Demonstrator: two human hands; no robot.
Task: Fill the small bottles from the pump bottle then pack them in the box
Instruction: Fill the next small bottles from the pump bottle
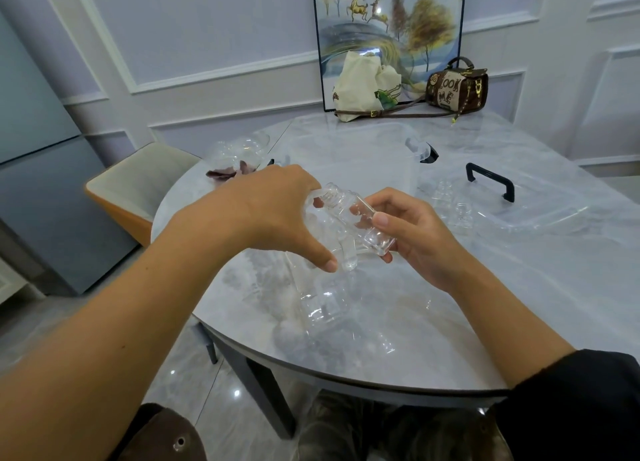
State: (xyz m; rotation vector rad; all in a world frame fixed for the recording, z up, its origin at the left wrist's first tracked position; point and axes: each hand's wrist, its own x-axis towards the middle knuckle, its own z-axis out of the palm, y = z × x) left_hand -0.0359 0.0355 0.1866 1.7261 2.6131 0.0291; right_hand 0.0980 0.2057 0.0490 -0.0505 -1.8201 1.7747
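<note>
Above table (519,287): right hand (415,232) grips small bottle (362,218) beside left hand (277,214).

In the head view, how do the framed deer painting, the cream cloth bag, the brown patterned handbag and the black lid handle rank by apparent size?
1. framed deer painting
2. cream cloth bag and brown patterned handbag, about alike, not ranked
3. black lid handle, though nearer the camera

light: bright, even indoor | glare: framed picture (388,41) | edges: wide-angle bending
</note>
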